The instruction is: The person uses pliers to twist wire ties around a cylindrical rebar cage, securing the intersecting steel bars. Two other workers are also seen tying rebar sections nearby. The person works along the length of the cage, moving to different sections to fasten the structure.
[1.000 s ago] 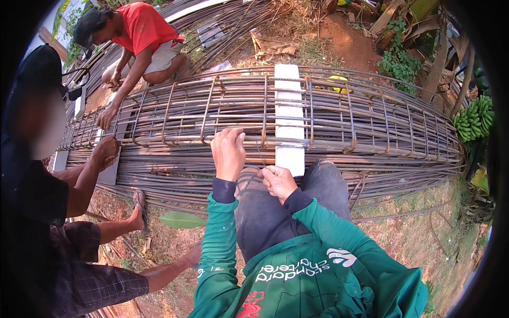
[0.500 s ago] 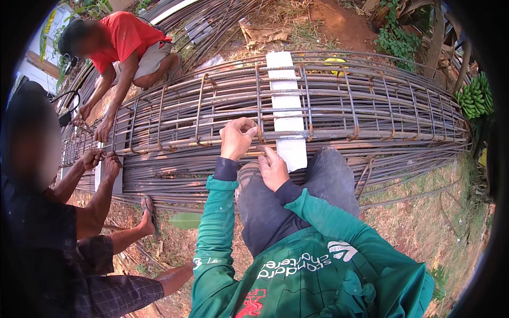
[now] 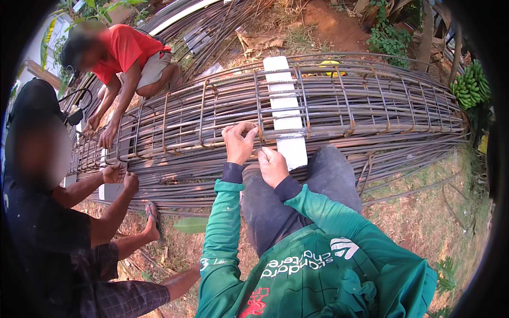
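Observation:
My left hand (image 3: 240,143) is closed in a pinch at the near long bar of a rusty rebar cage (image 3: 328,131). Its fingertips are beside a square stirrup (image 3: 259,106) that wraps the bars. Just below that corner, my right hand (image 3: 273,167) is closed too, thumb against curled fingers. Whatever either pinch holds is too small or hidden to make out. Right of the hands, a white board (image 3: 291,150) lies crosswise under the cage, over a stack of loose steel bars (image 3: 175,177).
At the left, a person in dark clothes (image 3: 58,212) and a person in a red shirt (image 3: 127,50) have their hands at the cage's far left end. Green bananas (image 3: 472,87) hang at the right end. A green leaf (image 3: 191,225) lies on dry grass.
My right hand's fingers have curled in from a more extended pose. My left hand stays at the stirrup corner. The dark-clothed person's hands have drawn back from the cage.

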Tool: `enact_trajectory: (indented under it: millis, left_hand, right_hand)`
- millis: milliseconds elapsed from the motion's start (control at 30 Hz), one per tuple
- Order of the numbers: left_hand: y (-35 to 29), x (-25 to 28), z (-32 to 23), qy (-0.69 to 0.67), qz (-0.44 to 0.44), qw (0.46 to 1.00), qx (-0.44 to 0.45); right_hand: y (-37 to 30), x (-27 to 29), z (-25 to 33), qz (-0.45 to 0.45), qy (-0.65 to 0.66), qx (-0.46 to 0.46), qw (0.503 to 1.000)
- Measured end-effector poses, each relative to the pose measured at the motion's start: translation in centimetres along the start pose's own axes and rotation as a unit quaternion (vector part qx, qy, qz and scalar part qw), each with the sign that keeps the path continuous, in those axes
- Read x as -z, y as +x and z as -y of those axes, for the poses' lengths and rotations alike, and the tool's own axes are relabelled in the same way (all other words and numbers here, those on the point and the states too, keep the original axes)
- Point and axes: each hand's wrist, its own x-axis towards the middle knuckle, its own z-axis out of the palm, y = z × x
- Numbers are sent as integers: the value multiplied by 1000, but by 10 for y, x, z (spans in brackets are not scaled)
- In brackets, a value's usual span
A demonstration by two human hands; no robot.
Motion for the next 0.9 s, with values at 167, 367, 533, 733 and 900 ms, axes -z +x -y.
enact_trajectory:
  millis: [167,367,533,733,900]
  left_hand:
    - [-13,4,4,-5,7,1000,-9]
    - [-10,8,1,-18,44,998,-35]
    - [-10,13,3,-12,95,995,4]
    - [-2,10,-1,3,114,993,-23]
    - [-8,9,8,17,96,994,-47]
  right_hand:
    - [47,57,24,53,-69,116,990]
    - [125,70,5,158,-347,55,923]
    - [150,42,27,294,-460,-42,837]
    - [146,53,18,216,-443,-3,870]
    - [51,135,74,112,-195,218,950]
